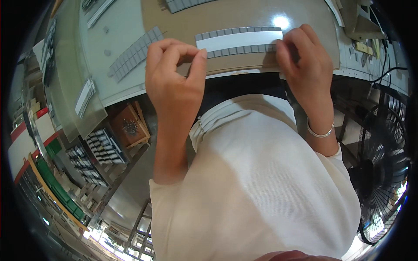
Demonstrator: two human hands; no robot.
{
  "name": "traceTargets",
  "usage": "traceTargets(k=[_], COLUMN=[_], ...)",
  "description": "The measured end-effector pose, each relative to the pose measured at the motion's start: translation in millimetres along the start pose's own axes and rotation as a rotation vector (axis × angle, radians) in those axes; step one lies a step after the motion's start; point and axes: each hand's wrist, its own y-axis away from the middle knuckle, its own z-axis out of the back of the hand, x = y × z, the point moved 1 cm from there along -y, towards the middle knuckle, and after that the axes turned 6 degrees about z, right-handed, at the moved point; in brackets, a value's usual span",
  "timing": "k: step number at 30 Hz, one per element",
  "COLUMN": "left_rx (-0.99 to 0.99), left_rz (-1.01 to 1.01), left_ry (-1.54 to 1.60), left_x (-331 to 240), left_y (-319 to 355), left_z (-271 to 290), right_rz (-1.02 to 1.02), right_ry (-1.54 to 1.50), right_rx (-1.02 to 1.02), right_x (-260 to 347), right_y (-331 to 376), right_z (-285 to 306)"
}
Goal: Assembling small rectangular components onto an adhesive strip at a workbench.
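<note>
A long white strip [239,40] lies on the brown board, with rows of small grey rectangular pieces [244,49] along its near and far edges. My left hand [176,71] is at the strip's left end, thumb and forefinger pinched on its corner. At the opposite end my right hand [307,58] closes thumb and fingers around the edge; its fingertips are partly hidden. Just left of my left hand, a slanted double row of grey pieces [133,54] rests partly on the board and partly on the pale tabletop.
Another grey-pieced block [187,3] sits at the far edge of the brown board [235,65]. Loose grey pieces [107,52] dot the pale tabletop [93,71]. Left stand a glass sheet [72,100] and a wooden box [128,124]. A black fan [381,161] is at right, with cables [389,68] above.
</note>
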Motion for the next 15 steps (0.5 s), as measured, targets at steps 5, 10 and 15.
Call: traceTargets(k=[5,10,15], left_rx=[0.0,0.005,-0.006], left_rz=[-0.005,0.014,-0.009], left_ry=[-0.1,-0.141,-0.189], left_x=[0.1,-1.1,-1.0], left_y=[-1.4,-2.2,-1.8], left_z=[-2.0,-1.9,-4.6], right_rz=[-0.014,0.001,-0.056], right_ry=[0.061,0.08,0.087], right_rx=[0.039,0.056,0.119], right_x=[2.2,1.9,7.1], right_y=[0.1,-2.1,-6.2], right_z=[-2.1,-2.3,1.7])
